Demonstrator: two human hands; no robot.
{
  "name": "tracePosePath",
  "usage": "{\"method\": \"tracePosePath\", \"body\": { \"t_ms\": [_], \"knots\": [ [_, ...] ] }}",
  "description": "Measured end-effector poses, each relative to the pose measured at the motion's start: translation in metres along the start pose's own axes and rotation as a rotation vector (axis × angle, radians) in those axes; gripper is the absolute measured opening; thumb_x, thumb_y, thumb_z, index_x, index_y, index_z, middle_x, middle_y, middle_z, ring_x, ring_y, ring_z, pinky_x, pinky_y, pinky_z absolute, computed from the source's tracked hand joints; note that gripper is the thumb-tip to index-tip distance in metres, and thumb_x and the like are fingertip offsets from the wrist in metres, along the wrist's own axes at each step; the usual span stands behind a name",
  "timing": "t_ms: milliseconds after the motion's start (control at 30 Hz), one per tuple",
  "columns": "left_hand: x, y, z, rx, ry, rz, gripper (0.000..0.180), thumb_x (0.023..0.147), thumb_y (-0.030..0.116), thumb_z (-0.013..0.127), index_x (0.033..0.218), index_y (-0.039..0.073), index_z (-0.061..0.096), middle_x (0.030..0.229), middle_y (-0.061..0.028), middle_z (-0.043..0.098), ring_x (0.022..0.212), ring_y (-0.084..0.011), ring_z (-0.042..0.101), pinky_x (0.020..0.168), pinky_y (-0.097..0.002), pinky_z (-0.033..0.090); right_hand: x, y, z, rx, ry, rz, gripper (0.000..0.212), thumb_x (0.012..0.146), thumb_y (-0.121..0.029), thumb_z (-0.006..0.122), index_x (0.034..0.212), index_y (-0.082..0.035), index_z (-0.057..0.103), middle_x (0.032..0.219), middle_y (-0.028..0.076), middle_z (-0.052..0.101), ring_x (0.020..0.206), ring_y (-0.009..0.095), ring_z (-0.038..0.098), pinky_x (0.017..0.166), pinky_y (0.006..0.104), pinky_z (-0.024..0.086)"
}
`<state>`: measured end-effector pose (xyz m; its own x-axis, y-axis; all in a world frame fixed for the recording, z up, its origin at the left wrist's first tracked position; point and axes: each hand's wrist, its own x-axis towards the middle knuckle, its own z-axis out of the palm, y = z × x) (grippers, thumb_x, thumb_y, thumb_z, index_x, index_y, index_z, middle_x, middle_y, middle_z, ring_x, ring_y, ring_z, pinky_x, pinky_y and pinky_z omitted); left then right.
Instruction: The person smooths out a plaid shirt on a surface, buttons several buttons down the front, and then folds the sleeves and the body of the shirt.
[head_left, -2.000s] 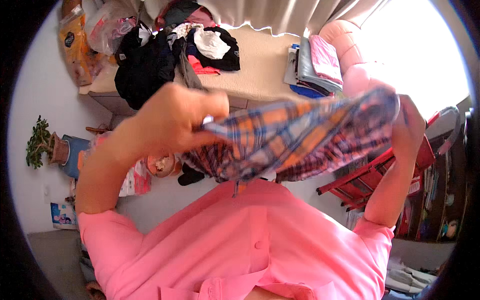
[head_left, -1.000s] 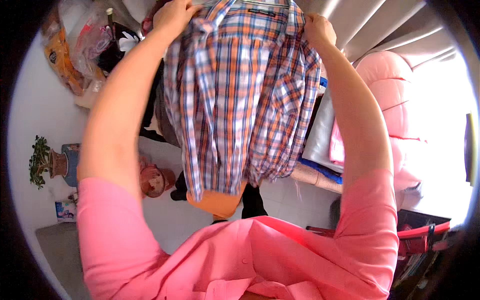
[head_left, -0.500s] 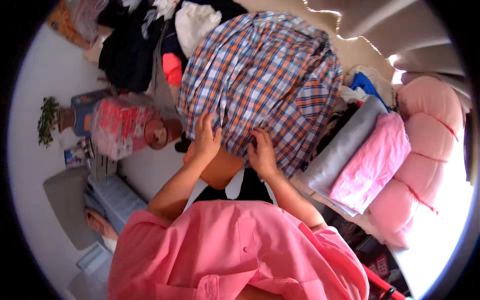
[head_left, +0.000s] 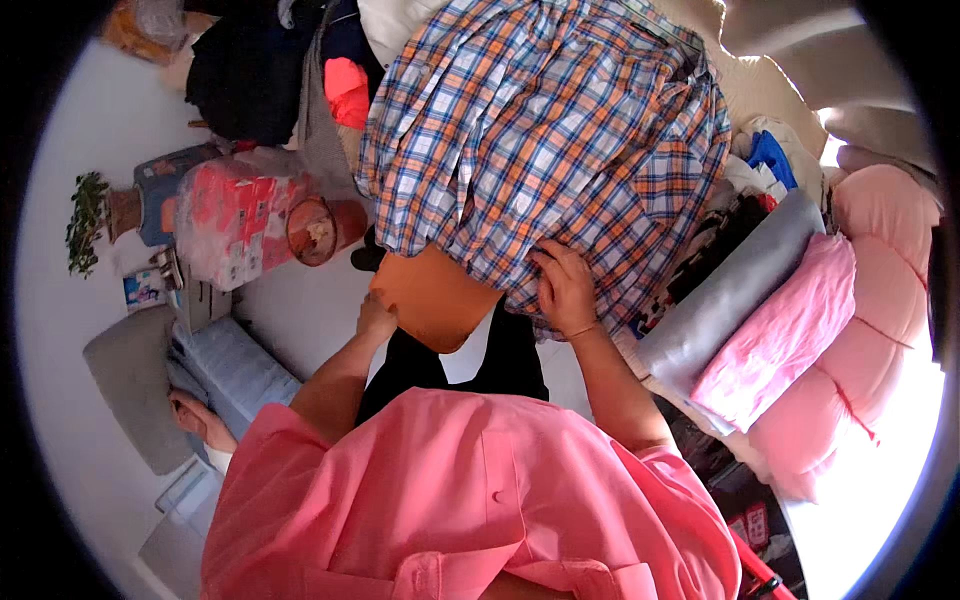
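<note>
A plaid shirt (head_left: 520, 130) in orange, blue and white lies spread before me, its near edge hanging down toward me. On that near edge rests my right hand (head_left: 568, 288), fingers bent and closed on the cloth. My left hand (head_left: 376, 318) is off the shirt, lower and to the left. It grips the left edge of an orange-brown seat-like panel (head_left: 435, 300) with rounded corners, just below the shirt. Some of the left fingers are hidden at that edge.
Folded grey cloth (head_left: 735, 290) and pink cloth (head_left: 780, 335) lie right, beside a pink padded cushion (head_left: 840, 310). Left stand a plastic-wrapped red pack (head_left: 235, 215), a brown bin (head_left: 318, 230) and a potted plant (head_left: 88, 220). Dark clothes (head_left: 245, 75) are heaped far left.
My left hand has let go of the shirt and moved down to the panel's edge. My right hand stays at the shirt's near edge. The view has shifted, so the shirt looks larger.
</note>
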<state>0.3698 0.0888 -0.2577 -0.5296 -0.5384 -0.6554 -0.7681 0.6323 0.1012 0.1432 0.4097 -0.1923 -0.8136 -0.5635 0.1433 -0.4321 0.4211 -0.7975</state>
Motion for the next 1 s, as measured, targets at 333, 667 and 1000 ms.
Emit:
{"method": "tracePosePath", "body": {
  "t_ms": [333,667,1000],
  "knots": [
    [0.133,-0.062,0.042,0.092,-0.183,0.145,0.077,0.08,0.044,0.06,0.134,-0.003,0.031,0.133,-0.0246,0.04,0.124,-0.0364,0.038,0.104,-0.0415,0.032,-0.016,-0.038,0.024,-0.183,0.306,0.247,0.029,0.073,0.009,0.047,0.096,-0.001,0.061,0.107,0.016,0.059,0.098,0.033,0.057,0.084,0.037,0.045],
    [0.176,-0.105,0.052,-0.142,-0.314,0.211,0.09,0.077,0.054,0.061,0.138,-0.002,0.026,0.138,-0.0221,0.036,0.128,-0.0353,0.035,0.104,-0.0405,0.031,-0.171,-0.057,0.292,0.375,0.427,1.255,0.058,0.09,-0.031,0.057,0.126,0.01,0.039,0.124,0.022,0.049,0.114,0.027,0.049,0.092,0.0346,0.04],
    [0.233,-0.08,0.087,-0.637,-0.42,0.012,0.064,0.085,0.054,0.051,0.126,0.006,0.048,0.115,-0.0109,0.058,0.101,-0.0205,0.056,0.083,-0.0338,0.045,-0.157,0.122,0.32,1.285,0.451,1.437,0.052,0.093,-0.053,0.032,0.115,-0.009,0.05,0.121,0.008,0.052,0.105,0.019,0.049,0.092,0.0331,0.037]
  ]
}}
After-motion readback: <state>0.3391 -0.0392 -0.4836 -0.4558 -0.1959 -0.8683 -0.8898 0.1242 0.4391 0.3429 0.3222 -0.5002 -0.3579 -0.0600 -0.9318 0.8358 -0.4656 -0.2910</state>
